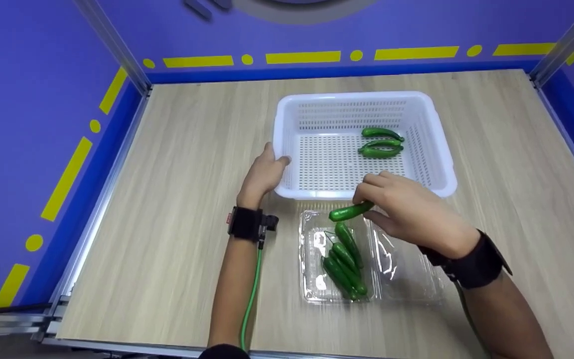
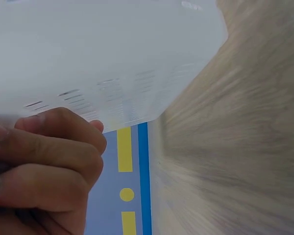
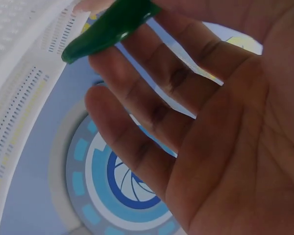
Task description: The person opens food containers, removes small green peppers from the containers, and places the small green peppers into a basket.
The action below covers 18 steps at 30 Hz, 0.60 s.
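A long green chili pepper (image 1: 349, 212) is pinched between the thumb and fingers of my right hand (image 1: 406, 207), above the far end of an opened clear plastic box (image 1: 309, 293). In the right wrist view the chili pepper (image 3: 108, 34) lies against the fingertips, its stem end hidden by the hand. Several more green chili peppers (image 1: 345, 271) lie in the box. My left hand (image 1: 263, 174) grips the left rim of a white perforated basket (image 1: 280, 119), its fingers curled against the outer wall in the left wrist view. A few chili peppers (image 1: 380, 152) rest at the basket's right side.
The clear lid (image 1: 409, 284) lies folded out to the right of the box. Everything stands on a wood-grain table (image 1: 177, 209). Blue panels (image 1: 33, 124) with yellow marks enclose its left, back and right sides.
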Available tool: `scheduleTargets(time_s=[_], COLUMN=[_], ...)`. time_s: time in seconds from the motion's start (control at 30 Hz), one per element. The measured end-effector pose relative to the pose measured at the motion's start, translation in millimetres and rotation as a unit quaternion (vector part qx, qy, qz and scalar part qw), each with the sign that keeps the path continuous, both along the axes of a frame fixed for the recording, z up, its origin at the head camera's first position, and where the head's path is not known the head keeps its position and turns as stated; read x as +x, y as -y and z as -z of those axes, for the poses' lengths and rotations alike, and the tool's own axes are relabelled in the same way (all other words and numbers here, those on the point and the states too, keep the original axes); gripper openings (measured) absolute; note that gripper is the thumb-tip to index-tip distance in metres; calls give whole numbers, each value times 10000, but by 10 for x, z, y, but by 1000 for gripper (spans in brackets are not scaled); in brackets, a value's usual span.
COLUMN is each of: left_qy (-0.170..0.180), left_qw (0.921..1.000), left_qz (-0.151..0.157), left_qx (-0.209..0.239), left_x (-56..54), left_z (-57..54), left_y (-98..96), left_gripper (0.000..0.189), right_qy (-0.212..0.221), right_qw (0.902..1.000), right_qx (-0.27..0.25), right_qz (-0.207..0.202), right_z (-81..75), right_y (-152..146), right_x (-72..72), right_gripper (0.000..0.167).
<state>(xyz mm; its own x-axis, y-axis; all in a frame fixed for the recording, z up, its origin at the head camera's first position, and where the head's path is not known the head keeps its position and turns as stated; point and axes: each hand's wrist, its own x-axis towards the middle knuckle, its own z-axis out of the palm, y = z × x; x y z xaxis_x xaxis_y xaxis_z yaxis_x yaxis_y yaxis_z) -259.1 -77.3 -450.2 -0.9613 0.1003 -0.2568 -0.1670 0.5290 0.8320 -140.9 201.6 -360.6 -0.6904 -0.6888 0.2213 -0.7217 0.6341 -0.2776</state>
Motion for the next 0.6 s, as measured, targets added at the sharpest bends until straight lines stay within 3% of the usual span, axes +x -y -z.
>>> scheduleTargets(time_s=[0.17,0.47,0.6], left_qy=[-58,-109,-79], left_qw=[9999,9998,9999], left_qz=[46,-7,45], left_qx=[-83,-149,-146], left_x=[-1,-11,-16], left_z=[12,7,-2], left_y=[-2,27,9], left_gripper=[49,49,49], right_qy=[-21,318,408], right_qw=[9999,9983,9971], right_qx=[-63,-138,-74], right_qz=[141,479,635], right_z=[-32,-7,5], right_y=[-100,-269,-325], right_x=[-138,-515,-595], right_gripper=[24,23,21])
